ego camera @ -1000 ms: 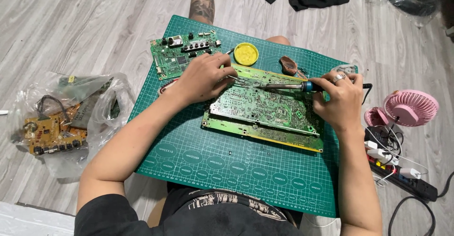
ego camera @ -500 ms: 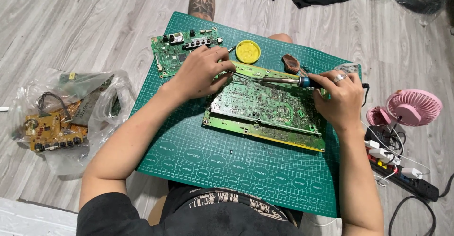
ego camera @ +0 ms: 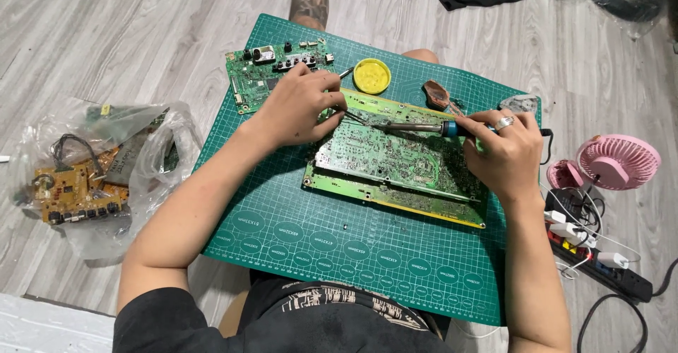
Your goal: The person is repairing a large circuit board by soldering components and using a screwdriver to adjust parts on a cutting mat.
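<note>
The right hand point(ego camera: 503, 156) has its grip closed around a soldering iron point(ego camera: 417, 127), whose tip points toward nine o'clock over the green circuit board point(ego camera: 395, 166) at the centre of the cutting mat point(ego camera: 367, 254); the left hand point(ego camera: 300, 106) pinches tweezers point(ego camera: 353, 118) at the board's eleven o'clock corner, a yellow round tin point(ego camera: 371, 76) at twelve

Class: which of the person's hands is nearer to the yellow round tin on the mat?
Left. The left hand lies just below and left of the yellow tin; the right hand, holding the soldering iron, sits farther off to its lower right.
</note>
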